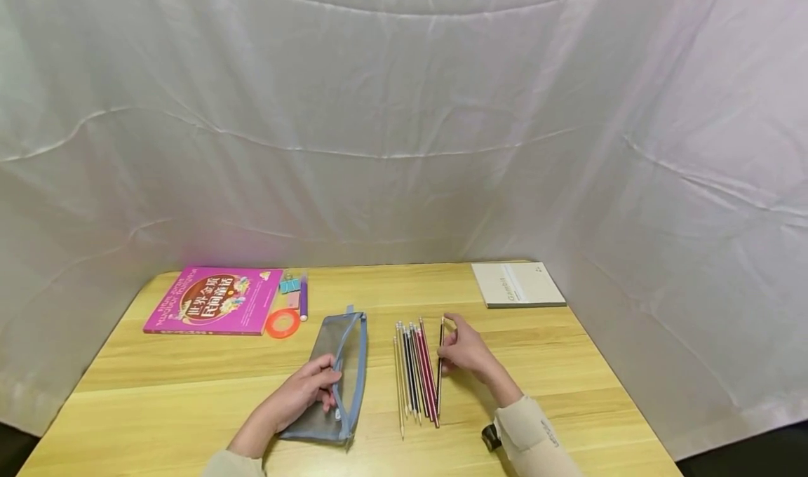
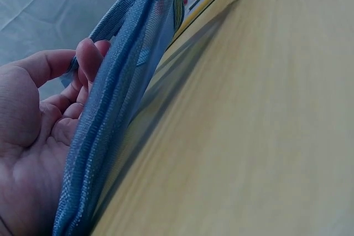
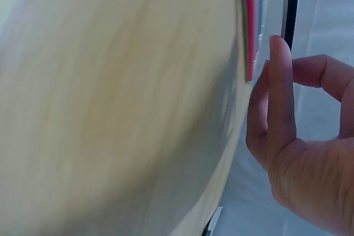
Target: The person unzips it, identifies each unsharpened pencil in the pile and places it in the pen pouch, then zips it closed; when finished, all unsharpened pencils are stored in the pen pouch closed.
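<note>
The left hand (image 1: 307, 387) grips the open edge of the mesh pencil case (image 1: 332, 375) near the table's (image 1: 568, 365) front edge. The right hand (image 1: 466, 353) pinches a dark pencil (image 1: 440, 372) beside the row of pencils (image 1: 413, 375). Loading seems underway; next, lift the pencil clear and aim it into the opening.

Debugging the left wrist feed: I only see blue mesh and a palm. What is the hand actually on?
Observer: The left hand grips the edge of a grey mesh pencil pouch with blue trim, lying flat on the wooden table.
Operator: Where's the other hand?
Observer: The right hand is right of the pouch, fingers on a dark pencil at the right edge of a row of pencils.
Operator: Anything else on the table?
Observer: At the far left a pink book with an orange tape ring beside it; far right, a pale notebook.
</note>
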### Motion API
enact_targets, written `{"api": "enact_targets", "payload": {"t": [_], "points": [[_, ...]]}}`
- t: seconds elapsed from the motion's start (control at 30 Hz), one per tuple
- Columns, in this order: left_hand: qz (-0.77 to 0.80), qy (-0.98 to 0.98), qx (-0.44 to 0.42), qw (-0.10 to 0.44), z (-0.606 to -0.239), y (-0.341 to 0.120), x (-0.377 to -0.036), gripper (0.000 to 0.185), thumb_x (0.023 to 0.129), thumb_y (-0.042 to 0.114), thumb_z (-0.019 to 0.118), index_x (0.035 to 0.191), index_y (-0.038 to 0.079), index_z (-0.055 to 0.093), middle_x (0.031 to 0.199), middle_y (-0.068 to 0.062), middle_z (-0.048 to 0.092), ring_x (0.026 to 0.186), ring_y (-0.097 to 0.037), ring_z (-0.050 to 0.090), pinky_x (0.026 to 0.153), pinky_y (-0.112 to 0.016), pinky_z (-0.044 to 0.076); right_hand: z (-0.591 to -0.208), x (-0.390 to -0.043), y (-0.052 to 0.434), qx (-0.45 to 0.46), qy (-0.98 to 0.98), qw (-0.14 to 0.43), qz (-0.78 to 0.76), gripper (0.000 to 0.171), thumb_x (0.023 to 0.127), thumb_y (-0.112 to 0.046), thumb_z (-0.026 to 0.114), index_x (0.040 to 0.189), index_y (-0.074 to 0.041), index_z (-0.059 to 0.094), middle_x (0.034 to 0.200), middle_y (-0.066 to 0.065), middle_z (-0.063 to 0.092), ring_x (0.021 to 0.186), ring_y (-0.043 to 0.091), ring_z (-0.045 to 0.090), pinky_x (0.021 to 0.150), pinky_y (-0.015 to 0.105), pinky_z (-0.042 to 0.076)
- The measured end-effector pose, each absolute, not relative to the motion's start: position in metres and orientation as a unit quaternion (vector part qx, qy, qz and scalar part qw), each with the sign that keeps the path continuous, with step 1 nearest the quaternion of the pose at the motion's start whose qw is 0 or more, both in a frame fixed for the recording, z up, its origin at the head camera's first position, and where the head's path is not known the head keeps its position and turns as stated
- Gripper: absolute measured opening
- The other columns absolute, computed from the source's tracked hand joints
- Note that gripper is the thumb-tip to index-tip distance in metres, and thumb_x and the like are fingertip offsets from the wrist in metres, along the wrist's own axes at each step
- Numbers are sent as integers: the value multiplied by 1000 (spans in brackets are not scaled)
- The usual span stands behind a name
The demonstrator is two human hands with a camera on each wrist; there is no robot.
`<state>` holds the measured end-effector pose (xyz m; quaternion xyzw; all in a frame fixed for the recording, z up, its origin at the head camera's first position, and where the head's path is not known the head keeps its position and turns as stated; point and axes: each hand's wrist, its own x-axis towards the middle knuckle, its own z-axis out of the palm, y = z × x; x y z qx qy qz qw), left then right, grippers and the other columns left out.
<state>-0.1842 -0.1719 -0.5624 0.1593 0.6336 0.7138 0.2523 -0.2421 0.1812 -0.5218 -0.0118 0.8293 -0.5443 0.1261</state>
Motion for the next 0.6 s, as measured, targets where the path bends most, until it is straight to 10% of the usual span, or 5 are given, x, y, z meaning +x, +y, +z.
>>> {"api": "enact_targets", "payload": {"t": [0.6], "points": [[716,631,152,257,-562,-172,-184,18,109,21,51,97,9,43,88,-3,56,75,-12,64,65,-22,55,-509,-232,136,-31,751,101,-652,94,78,19,66,158,-7,25,102,18,51,68,20,62,60,40,64]]}}
